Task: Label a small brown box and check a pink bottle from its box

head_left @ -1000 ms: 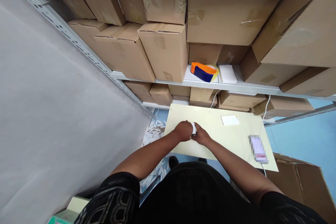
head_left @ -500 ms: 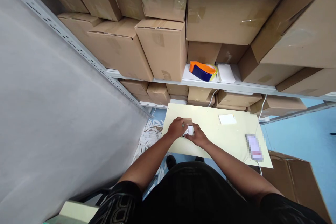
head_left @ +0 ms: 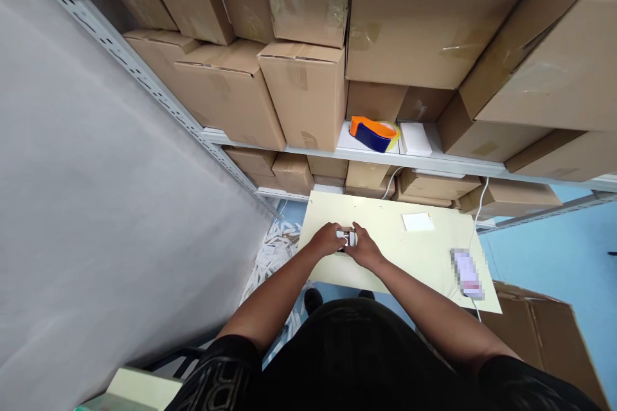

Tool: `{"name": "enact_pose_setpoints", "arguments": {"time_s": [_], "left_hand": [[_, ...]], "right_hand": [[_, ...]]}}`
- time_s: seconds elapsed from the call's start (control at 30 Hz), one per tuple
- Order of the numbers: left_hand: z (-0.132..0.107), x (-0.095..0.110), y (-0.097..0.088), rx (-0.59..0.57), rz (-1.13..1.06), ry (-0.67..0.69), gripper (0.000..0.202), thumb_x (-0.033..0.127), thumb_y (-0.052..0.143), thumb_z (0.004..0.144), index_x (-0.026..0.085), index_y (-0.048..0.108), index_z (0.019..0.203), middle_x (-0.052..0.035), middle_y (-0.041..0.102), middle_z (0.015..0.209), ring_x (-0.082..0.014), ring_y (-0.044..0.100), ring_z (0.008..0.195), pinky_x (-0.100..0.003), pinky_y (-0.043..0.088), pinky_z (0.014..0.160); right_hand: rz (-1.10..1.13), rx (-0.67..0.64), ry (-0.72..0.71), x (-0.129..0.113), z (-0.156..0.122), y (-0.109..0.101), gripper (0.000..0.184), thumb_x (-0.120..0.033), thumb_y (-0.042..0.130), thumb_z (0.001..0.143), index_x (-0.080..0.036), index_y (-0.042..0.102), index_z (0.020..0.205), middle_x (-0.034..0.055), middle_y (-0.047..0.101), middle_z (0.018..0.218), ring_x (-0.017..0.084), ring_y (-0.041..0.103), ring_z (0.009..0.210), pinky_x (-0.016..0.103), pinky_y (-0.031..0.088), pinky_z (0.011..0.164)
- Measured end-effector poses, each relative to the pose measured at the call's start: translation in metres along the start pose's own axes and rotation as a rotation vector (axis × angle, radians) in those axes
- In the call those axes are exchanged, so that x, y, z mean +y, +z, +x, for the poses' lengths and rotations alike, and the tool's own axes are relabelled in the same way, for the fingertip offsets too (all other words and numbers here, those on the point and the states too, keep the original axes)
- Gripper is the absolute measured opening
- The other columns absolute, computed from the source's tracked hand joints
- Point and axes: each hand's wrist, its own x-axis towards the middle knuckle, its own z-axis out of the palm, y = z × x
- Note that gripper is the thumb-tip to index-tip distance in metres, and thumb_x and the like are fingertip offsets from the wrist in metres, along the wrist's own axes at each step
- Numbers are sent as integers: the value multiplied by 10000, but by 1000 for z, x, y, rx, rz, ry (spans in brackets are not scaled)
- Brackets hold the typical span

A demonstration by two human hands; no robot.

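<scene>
Both hands meet over the pale tabletop (head_left: pixel 385 257): left hand (head_left: pixel 326 241) and right hand (head_left: pixel 365 249), fingers clamped on a small white item (head_left: pixel 346 238). Keeping it low and steady looks wise. Beyond, a tape dispenser (head_left: pixel 373 131) sits on the shelf (head_left: pixel 424 159).

I see a pale yellow counter (head_left: pixel 424 257) carrying a white card (head_left: pixel 418 221) and a blurred device (head_left: pixel 466 273) on a white cable (head_left: pixel 478 209); paper strips (head_left: pixel 272 257) litter the blue floor (head_left: pixel 544 250).
</scene>
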Motion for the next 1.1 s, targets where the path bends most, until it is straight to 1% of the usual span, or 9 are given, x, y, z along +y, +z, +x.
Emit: {"name": "enact_pose_setpoints", "arguments": {"time_s": [0.2,0.33,0.43,0.53,0.63,0.73,0.87,0.97,1.1], "left_hand": [[-8,1,0,-39,-93,-8,558,355,770,711,188,658,1232,-112,694,1245,-285,680,1076,-338,533,895],[-10,7,6,-18,-162,-17,638,307,775,665,173,635,1273,-151,648,1324,-320,661,1121,-370,529,932],[-12,4,7,27,-287,15,542,232,675,730,214,628,1270,-97,697,1242,-285,671,1090,-372,522,947],[-17,-11,8,39,-443,-81,530,178,587,781,234,565,1308,-65,704,1194,-223,691,939,-354,545,853],[-25,-26,12,201,-427,-99,552,144,565,809,208,502,1353,-106,624,1318,-213,671,996,-368,539,882],[-34,-27,14,389,-146,64,465,115,578,810,190,582,1268,-128,579,1323,-270,578,1190,-439,478,1025],[-39,-5,9,260,114,214,228,169,556,872,197,679,1062,-106,627,1116,-263,576,1114,-413,476,1017],[-32,19,6,149,215,62,280,323,659,843,190,678,1089,-114,619,1118,-266,605,1042,-380,513,911],[-14,46,4,17,393,-113,546,473,787,699,167,677,1138,-156,595,1166,-323,585,1085,-399,510,867]], "right_hand": [[177,62,-27,28,-4,-3,727,-225,562,833,-248,396,1541,83,565,1477,193,694,893,402,535,959],[233,102,-102,41,-4,3,700,-223,546,826,-251,410,1513,81,552,1489,229,678,1079,431,510,1032],[204,183,-182,41,-5,5,623,-230,537,823,-250,479,1444,82,550,1474,260,575,1290,455,441,1123],[212,197,-176,40,-7,6,577,-260,548,826,-256,496,1401,80,604,1369,268,612,1209,472,486,1063],[238,161,-154,40,-8,8,556,-295,552,840,-251,476,1389,75,628,1299,260,644,1114,474,519,1000],[246,148,-192,43,-9,10,519,-300,540,855,-252,479,1369,95,558,1417,247,632,1147,446,531,980],[206,109,-244,45,-10,11,660,-337,657,807,-263,437,1426,119,427,1557,259,601,1230,424,545,966],[134,80,-230,40,-10,11,846,-350,765,739,-261,374,1483,123,491,1499,281,603,1245,440,523,1010],[39,46,-213,31,-8,10,765,-292,758,752,-222,415,1432,124,592,1356,274,653,1143,402,528,955]]}}
